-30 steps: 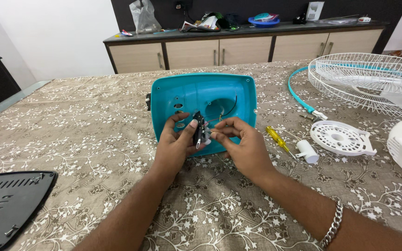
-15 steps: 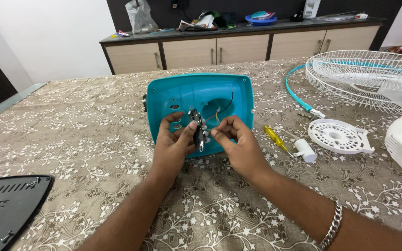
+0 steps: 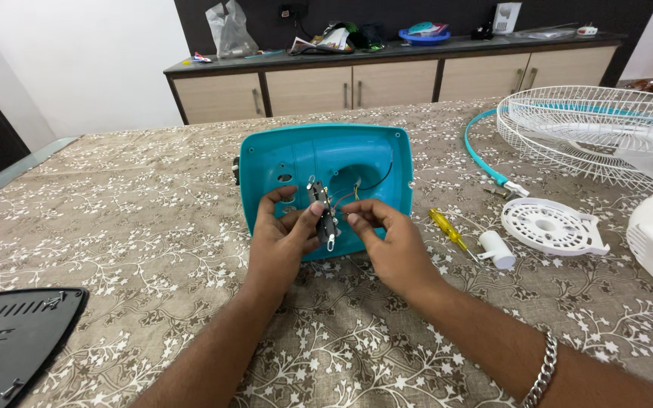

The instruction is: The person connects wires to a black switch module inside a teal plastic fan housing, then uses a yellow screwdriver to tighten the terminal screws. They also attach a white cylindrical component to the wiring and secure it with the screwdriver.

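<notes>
Table (image 3: pixel 137 227) under a beige cloth with white flower print. Directly beyond the left hand (image 3: pixel 281 245) and right hand (image 3: pixel 391 245), a teal housing (image 3: pixel 326 162). Right of the right hand, a yellow screwdriver (image 3: pixel 447 230), small white cylinder (image 3: pixel 496 249), round white grille plate (image 3: pixel 549 227), wire fan guard (image 3: pixel 591 132). Far left of the left hand, a black slotted panel (image 3: pixel 13 340).

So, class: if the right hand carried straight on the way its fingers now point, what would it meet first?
The right hand points left towards the small dark switch part pinched in the left hand. It would probably meet that part first, its thin wires included; depth is unclear.
</notes>
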